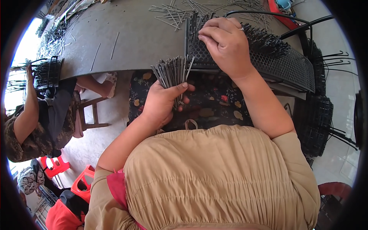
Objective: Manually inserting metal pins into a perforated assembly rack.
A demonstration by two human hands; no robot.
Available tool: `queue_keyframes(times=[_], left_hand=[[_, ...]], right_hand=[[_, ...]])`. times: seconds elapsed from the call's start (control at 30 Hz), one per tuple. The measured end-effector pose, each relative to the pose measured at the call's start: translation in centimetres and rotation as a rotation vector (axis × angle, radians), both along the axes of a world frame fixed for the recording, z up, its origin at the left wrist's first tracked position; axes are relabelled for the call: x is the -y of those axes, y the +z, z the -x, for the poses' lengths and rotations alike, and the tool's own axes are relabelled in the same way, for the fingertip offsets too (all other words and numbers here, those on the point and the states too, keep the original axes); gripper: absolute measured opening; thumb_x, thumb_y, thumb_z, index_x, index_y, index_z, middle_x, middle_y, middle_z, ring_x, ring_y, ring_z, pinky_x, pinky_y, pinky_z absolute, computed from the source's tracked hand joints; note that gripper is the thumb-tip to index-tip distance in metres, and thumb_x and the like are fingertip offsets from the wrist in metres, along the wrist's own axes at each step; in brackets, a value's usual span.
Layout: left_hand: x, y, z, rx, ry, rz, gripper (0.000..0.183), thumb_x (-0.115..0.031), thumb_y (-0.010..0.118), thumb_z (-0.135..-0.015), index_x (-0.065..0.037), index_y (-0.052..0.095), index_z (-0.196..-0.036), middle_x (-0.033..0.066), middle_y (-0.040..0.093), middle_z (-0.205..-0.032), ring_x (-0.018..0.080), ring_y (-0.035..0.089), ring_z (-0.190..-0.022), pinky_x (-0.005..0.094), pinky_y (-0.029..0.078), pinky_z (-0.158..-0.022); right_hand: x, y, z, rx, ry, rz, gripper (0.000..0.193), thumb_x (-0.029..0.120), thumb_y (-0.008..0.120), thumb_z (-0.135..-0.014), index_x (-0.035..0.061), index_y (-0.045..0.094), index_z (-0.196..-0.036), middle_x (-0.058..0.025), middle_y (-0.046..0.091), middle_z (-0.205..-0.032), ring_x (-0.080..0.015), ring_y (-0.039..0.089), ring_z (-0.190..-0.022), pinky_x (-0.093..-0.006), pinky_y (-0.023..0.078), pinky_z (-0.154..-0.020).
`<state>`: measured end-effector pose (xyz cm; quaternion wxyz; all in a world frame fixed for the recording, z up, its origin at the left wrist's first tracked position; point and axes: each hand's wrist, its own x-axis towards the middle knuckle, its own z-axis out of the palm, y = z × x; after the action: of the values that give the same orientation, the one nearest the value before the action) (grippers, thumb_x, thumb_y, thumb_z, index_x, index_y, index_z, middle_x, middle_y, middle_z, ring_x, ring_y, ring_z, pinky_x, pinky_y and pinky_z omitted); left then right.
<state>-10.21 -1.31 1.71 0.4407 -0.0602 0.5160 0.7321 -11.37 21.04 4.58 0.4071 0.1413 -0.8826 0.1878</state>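
My left hand (164, 99) is closed round a fanned bundle of thin dark metal strips (171, 72), held upright by the table's near edge over my dark floral apron (224, 100). One or two strips lean out at the bundle's right side. My right hand (227, 44) is raised over a black perforated metal rack (293, 69), its thumb and fingertips pinched together. Whatever lies between those fingertips is too small or hidden to make out. Many dark strips (264, 41) stand packed along the rack, and part of the row is behind my right hand.
Loose strips (168, 16) litter the far part of the grey table (142, 42). A black bar (303, 28) crosses behind the rack. Stacked black racks (320, 122) stand at my right. On the left, a co-worker's arm (28, 103) reaches to another rack (49, 73); red stools (57, 165) stand behind.
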Motion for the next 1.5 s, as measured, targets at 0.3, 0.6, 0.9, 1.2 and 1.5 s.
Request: queue_keyframes(times=[0.3, 0.6, 0.9, 1.2, 1.5], left_hand=[[-0.4, 0.8, -0.3, -0.051, 0.084, -0.044, 0.009, -0.007, 0.066, -0.089, -0.004, 0.062, -0.098, 0.0064, 0.069, -0.089, 0.0136, 0.061, -0.063, 0.0264, 0.045, -0.047], [-0.1, 0.2, -0.5, -0.053, 0.038, 0.036, 0.008, -0.008, 0.065, -0.090, -0.004, 0.062, -0.096, 0.0073, 0.067, -0.083, 0.0130, 0.060, -0.064, 0.0257, 0.044, -0.048], [-0.6, 0.1, -0.5, -0.055, 0.014, 0.046, 0.008, -0.009, 0.066, -0.090, -0.004, 0.062, -0.095, 0.0065, 0.067, -0.081, 0.0126, 0.060, -0.063, 0.0251, 0.044, -0.049], [-0.9, 0.1, -0.6, -0.058, 0.020, 0.104, 0.009, -0.009, 0.067, -0.089, -0.005, 0.062, -0.095, 0.0059, 0.067, -0.080, 0.0122, 0.059, -0.062, 0.0248, 0.043, -0.048], [-0.9, 0.1, -0.5, -0.062, 0.032, 0.098, 0.008, -0.009, 0.067, -0.089, -0.005, 0.063, -0.094, 0.0063, 0.067, -0.080, 0.0122, 0.059, -0.062, 0.0249, 0.043, -0.048]], right_hand=[[2.8, 1.2, -4.1, 0.983, 0.202, 1.047, 0.024, 0.007, 0.072, -0.085, 0.0019, 0.063, -0.106, -0.0024, 0.068, -0.081, -0.0037, 0.057, -0.064, -0.0184, 0.041, -0.051], [-0.1, 1.4, -1.3, 0.086, -0.042, 0.413, 0.024, -0.006, 0.071, -0.083, 0.0013, 0.057, -0.101, -0.0050, 0.068, -0.087, -0.0110, 0.068, -0.082, -0.0224, 0.055, -0.075], [-0.6, 0.4, -0.2, 0.020, 0.031, 0.318, 0.023, -0.005, 0.073, -0.083, 0.0016, 0.058, -0.099, -0.0034, 0.068, -0.086, -0.0110, 0.069, -0.083, -0.0220, 0.055, -0.073], [-1.2, 0.8, 0.0, 0.011, -0.085, 0.215, 0.022, 0.000, 0.074, -0.082, 0.0059, 0.060, -0.098, -0.0052, 0.068, -0.084, -0.0135, 0.070, -0.077, -0.0232, 0.054, -0.066], [-1.1, 1.5, -0.3, 0.083, -0.084, -0.082, 0.013, 0.007, 0.077, -0.074, 0.0073, 0.066, -0.081, -0.0049, 0.066, -0.078, -0.0257, 0.060, -0.077, -0.0339, 0.049, -0.067]])
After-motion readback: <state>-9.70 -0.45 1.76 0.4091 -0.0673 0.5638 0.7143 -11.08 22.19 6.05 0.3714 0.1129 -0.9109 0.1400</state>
